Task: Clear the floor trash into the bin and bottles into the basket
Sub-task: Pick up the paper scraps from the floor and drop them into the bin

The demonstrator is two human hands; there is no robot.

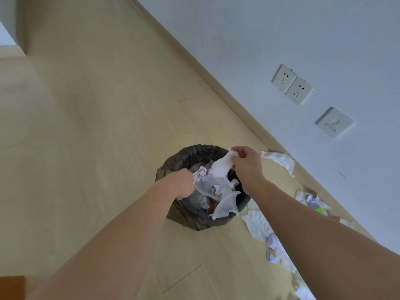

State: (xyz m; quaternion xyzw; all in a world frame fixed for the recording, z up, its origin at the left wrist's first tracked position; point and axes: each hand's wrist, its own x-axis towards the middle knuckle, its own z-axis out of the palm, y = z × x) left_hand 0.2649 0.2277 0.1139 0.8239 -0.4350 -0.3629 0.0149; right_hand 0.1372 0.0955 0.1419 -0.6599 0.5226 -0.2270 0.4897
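Disposal step in hand: both grips over the bin [184,215], which is lined with a black bag and part full of paper. Right hand [246,167] pinches a white tissue [220,165] hanging into the opening; left hand [184,184] is curled round a printed paper scrap [199,173] just inside the rim. Next, by judgement: loosen both grips, then collect the floor litter [259,226] lying below and right of the right grip. No bottle clearly made out

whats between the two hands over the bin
In the head view, white tissue sheets heaped in the black-lined bin fill the gap between the left hand, which grips a printed scrap, and the right hand, which pinches a tissue.
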